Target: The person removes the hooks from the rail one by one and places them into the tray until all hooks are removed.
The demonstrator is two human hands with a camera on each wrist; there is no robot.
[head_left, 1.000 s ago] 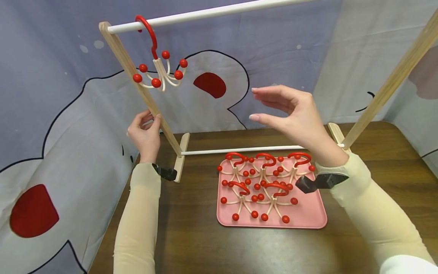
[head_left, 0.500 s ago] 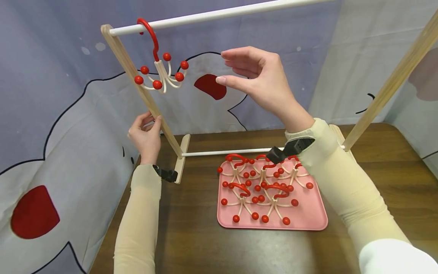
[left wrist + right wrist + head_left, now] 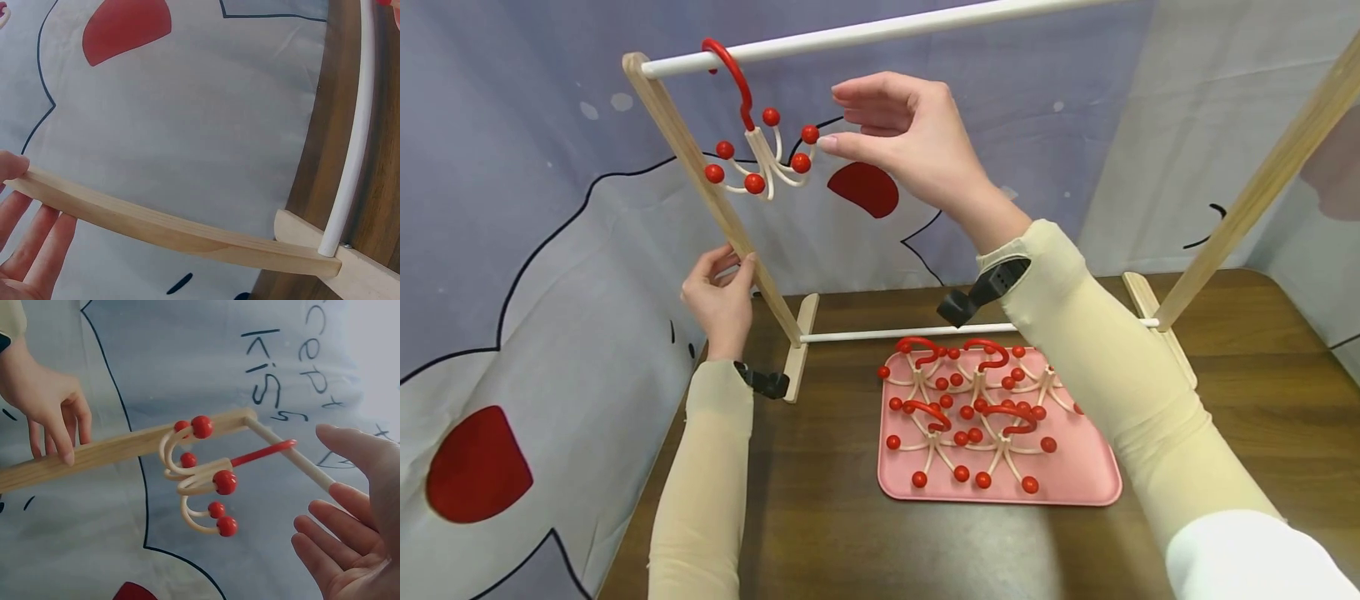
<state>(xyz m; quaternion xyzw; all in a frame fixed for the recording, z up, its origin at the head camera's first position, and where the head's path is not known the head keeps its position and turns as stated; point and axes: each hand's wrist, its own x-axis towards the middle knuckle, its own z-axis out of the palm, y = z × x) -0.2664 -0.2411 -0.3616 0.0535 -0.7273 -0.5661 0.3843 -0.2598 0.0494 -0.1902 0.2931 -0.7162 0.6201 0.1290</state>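
Observation:
A multi-arm hanger (image 3: 762,154) hangs by its red hook from the white top rod (image 3: 880,32), near the rod's left end. Its cream arms curve up and end in red balls. My right hand (image 3: 910,137) is just right of it, fingers and thumb spread apart with nothing between them. In the right wrist view, a gap shows between that hand and the hanger's balls. My left hand (image 3: 721,296) grips the left wooden post (image 3: 722,212) partway up. The left wrist view shows the thumb on one side of the post (image 3: 156,225) and fingers on the other.
A pink tray (image 3: 1078,475) on the brown table (image 3: 820,517) bears several more such hangers, partly covered by my right sleeve. A white lower rod (image 3: 880,334) joins the stand's feet behind it. The right post (image 3: 1262,179) slants up at right. Printed cloth hangs behind.
My right hand has moved left and upward, from above the tray's back to beside the hanging hanger. The hanger's lower part has shifted slightly right. My left hand stays on the post.

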